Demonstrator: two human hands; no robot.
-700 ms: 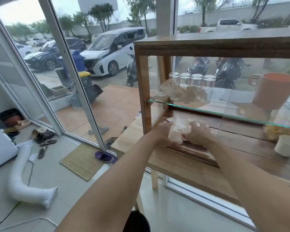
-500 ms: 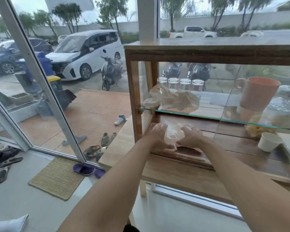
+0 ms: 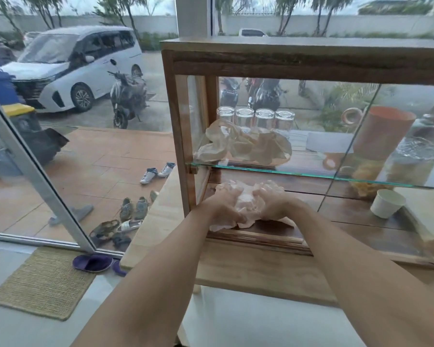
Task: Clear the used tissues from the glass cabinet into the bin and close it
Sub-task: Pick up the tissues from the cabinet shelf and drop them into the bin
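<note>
Cabinet (image 3: 236,61) front open at lower left; both hands reach in through that gap. Glass shelf (image 3: 311,174) caps the lower bay overhead, leaving a shallow slot. Left hand (image 3: 223,209) and right hand (image 3: 273,205) fill the slot's left end, wad of tissues (image 3: 246,201) between them. Wooden post (image 3: 178,136) blocks at 9 o'clock. Toward 3 o'clock the bay floor lies bare up to a paper cup (image 3: 387,203). Upper shelf: tissue heap (image 3: 243,145) blocks the front, glasses (image 3: 254,118) behind at 12 o'clock.

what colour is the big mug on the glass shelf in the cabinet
The mug is a terracotta orange, matte and plain, seen in the head view.
</note>
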